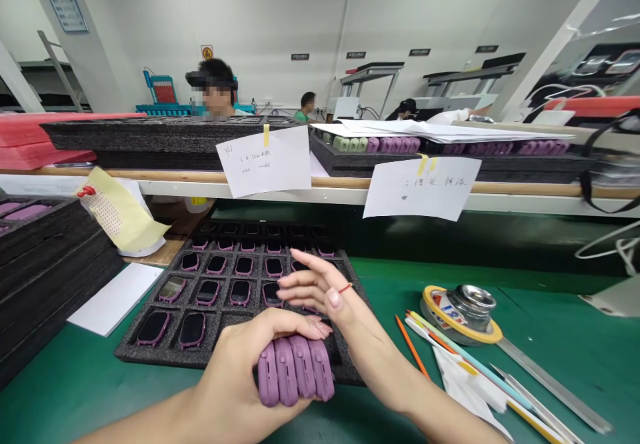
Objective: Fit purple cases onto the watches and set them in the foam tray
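Purple smartwatch cases (296, 372), several in a row side by side, are gripped in my left hand (235, 364), with the thumb over the top and the fingers underneath. My right hand (350, 317) is just behind and to the right of them, fingers stretched out and apart, holding nothing visible. Beneath and beyond both hands lies a black foam tray (127, 344), its compartments holding purple smartwatches with dark screens. My hands hide part of the tray's front right area.
Right of the tray lie an orange stick (411, 345), several pens and tools, a steel ruler (555, 384), and a glass jar (473, 311) by a yellow tape roll (493, 331). Stacked black foam (55, 277) stands left. A shelf edge (340, 194) with hanging notes crosses behind; people sit beyond.
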A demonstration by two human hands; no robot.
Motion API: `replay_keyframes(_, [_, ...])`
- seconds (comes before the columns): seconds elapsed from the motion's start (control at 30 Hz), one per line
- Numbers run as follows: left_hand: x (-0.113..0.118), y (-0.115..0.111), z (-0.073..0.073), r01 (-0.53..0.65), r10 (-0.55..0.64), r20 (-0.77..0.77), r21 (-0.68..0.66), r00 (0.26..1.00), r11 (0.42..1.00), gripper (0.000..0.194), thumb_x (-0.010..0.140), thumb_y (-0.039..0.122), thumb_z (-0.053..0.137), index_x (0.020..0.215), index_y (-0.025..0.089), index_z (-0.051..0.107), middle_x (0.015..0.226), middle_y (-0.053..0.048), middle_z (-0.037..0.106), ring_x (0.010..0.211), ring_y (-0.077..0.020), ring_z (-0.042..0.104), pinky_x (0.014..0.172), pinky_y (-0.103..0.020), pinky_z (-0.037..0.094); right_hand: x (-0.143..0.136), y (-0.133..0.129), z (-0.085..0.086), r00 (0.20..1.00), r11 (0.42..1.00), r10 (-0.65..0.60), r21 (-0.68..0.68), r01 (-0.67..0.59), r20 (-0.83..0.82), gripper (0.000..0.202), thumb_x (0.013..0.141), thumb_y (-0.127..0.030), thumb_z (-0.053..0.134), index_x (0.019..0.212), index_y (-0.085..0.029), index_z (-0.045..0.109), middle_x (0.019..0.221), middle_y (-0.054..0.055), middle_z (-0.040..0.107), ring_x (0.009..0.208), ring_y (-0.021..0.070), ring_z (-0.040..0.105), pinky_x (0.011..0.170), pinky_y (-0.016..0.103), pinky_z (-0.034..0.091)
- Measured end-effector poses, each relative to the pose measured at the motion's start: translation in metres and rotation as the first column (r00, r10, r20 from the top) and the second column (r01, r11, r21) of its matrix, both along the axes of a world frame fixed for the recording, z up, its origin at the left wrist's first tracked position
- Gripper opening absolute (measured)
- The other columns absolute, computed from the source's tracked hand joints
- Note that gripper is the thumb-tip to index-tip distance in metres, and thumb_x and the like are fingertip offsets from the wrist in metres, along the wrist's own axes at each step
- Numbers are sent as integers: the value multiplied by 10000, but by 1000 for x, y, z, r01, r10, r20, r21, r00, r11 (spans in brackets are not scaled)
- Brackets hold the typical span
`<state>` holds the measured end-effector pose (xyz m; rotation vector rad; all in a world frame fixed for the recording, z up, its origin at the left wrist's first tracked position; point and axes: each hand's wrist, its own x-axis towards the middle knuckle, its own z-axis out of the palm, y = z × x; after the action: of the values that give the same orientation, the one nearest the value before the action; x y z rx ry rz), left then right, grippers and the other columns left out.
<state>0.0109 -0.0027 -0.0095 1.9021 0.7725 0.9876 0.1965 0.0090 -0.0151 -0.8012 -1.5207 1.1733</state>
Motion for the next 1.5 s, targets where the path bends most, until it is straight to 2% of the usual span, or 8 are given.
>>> replay_keyframes(0.2, [0,3,-6,-4,2,18,115,1000,993,354,812,156,755,1127,284,657,1101,-24,762,1051,-224,701,943,-302,516,-5,-9,5,962,934,268,-233,-271,-46,958,739,-711,724,1488,-229,373,1137,94,714,1150,295,668,1003,471,525])
replay_keyframes(0.4, [-3,3,-20,0,-17,68,252,998,968,668,821,178,747,1417,334,490,1442,-109,509,1388,-336,427,1135,-456,366,-18,-18,3,996,994,56,-100,-50,65,1194,575,-168,930,1552,-294,255,1277,83,672,1160,281,674,1026,440,535])
replay_keyframes(0.57, [3,1,-10,123,-15,276,-377,961,918,1307,505,378,979,1551,334,195,1551,-153,372,1410,-390,392,1152,-519,323,-13,-17,0,971,930,-79,369,-10,226,1152,744,-156,838,1593,-352,84,1191,34,720,1088,229,704,1007,357,555])
replay_keyframes(0.7, [11,1,-4,279,60,423,-691,904,667,719,675,425,891,1284,195,585,1233,-129,665,1199,-299,606,1002,-404,469,-11,-13,-7,872,821,-200,562,-100,447,953,845,-89,650,1600,-323,117,1323,82,650,1228,270,619,1084,458,490])
replay_keyframes(0.83, [12,6,-8,361,214,531,-770,820,526,443,720,399,867,1064,161,723,1007,-99,759,881,-196,716,822,-310,545,-5,-11,4,883,889,-183,457,-40,433,915,753,-106,777,1513,-326,317,1336,64,626,1208,238,622,1056,392,511])
replay_keyframes(1.07, [7,11,-15,569,195,676,-715,710,406,327,792,389,807,955,108,778,924,-87,764,838,-157,716,820,-270,574,8,-13,28,934,937,-120,348,-6,337,184,765,-152,799,780,-227,631,1153,47,691,863,171,709,718,256,601])
replay_keyframes(1.4, [6,12,-29,669,41,742,-626,670,401,396,774,424,810,1044,139,758,1024,-121,760,854,-185,750,504,-109,499,9,-14,26,922,829,-371,409,382,-108,129,922,-241,683,794,-254,680,832,30,744,751,179,729,682,296,634])
replay_keyframes(1.5, [5,11,-25,687,24,758,-604,652,405,382,791,429,792,1064,166,747,964,-100,757,731,-134,731,456,-96,443,9,-17,26,955,873,-293,395,287,-47,17,913,-277,711,921,-278,697,995,35,753,933,196,743,813,317,639])
